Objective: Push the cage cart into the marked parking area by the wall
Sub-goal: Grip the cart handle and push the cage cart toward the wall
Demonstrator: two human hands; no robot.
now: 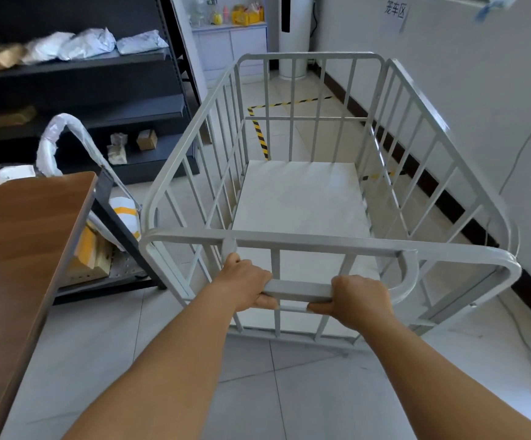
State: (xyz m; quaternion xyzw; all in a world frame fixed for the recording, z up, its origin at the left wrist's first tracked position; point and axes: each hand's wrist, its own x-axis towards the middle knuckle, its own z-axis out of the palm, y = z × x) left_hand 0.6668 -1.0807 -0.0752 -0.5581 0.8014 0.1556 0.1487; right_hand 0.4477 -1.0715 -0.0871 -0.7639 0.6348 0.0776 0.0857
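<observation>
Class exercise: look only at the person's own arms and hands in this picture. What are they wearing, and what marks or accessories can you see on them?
Nothing is worn. The left hand and right hand are bare, with no gloves. Both forearms are uncovered all the way to the bottom edge of the picture: no sleeve or cuff shows. No watch, bracelet, ring, tape or marking can be seen on either arm or hand.

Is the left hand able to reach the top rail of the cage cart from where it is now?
Probably yes: the left hand grips the handle bar, and the top rail lies just above it, unobstructed.
</observation>
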